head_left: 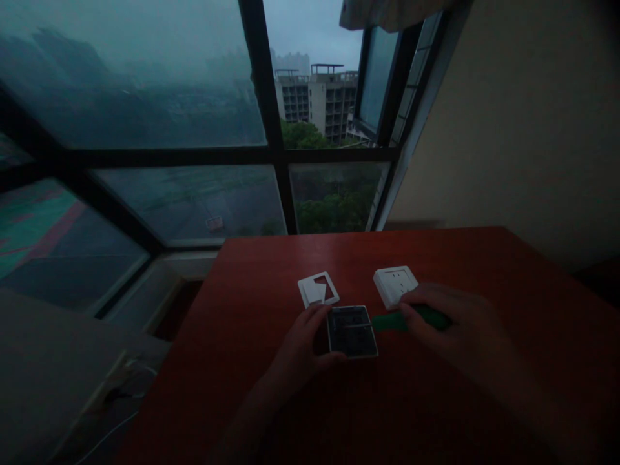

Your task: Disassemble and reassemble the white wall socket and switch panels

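Observation:
A square wall socket [356,345] lies on the table with its dark inner side up and a pale rim around it. My left hand [303,345] grips its left side, thumb at the near edge and fingers at the far corner. In my right hand [448,316] is a screwdriver [387,321] with a green handle, held almost level. Its thin metal shaft points left across the dark side of the socket; whether the tip touches anything is too dim to tell. Just beyond lies a white cover frame [309,284] with a rectangular opening and a white piece across it.
A second white socket [394,284], holes facing up, sits beyond my right hand. The reddish-brown table [271,265] reaches to dark-framed windows [278,155], with a plain wall [508,129] on the right. A pale cable [109,436] runs low at the left.

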The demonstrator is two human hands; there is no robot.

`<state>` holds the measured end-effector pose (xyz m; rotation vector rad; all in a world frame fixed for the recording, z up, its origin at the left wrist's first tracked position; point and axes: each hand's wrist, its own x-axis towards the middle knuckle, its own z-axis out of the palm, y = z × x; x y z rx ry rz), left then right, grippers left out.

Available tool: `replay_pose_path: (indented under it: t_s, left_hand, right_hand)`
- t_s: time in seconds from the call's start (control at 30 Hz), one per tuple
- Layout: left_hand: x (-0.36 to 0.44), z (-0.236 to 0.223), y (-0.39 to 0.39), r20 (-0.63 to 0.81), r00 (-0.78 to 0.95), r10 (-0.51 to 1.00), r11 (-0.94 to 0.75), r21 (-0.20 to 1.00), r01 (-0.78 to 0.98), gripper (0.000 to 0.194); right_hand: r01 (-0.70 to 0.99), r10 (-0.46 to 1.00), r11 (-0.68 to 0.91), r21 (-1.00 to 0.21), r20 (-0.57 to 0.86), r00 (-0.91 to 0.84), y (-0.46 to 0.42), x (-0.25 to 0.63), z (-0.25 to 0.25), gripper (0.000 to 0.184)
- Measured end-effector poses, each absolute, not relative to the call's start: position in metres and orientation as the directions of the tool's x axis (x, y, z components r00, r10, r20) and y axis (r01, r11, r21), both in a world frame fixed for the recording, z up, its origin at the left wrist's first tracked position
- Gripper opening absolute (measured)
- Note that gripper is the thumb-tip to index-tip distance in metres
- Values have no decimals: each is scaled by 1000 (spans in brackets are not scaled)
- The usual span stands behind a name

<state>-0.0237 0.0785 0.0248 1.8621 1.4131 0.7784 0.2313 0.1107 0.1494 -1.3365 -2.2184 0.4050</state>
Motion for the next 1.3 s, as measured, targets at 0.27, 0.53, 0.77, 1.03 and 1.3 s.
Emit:
replay_pose_path:
  t_s: [0.27,0.53,0.77,1.03,1.3]
  left_hand:
    - [-23,24,79,75,233,970,-200,788,583,85]
    - [-22,26,78,83,227,970,-205,781,590,85]
    - [-23,24,79,97,247,964,-224,797,561,84]
    - [-25,18,81,169,279,945,-301,778,551,82]
    - [-24,21,82,147,273,951,-282,775,565,81]
  right_hand:
    - [731,878,479,-486,255,-405,110,228,152,15]
    - [714,846,532,-454,280,-453,111,224,157,16]
    - [671,727,687,-280,241,-643,120,201,177,17]
    - [538,575,801,-263,86,-814,134,173,211,6]
    - [582,590,803,-128,29,-807,147,152,217,14]
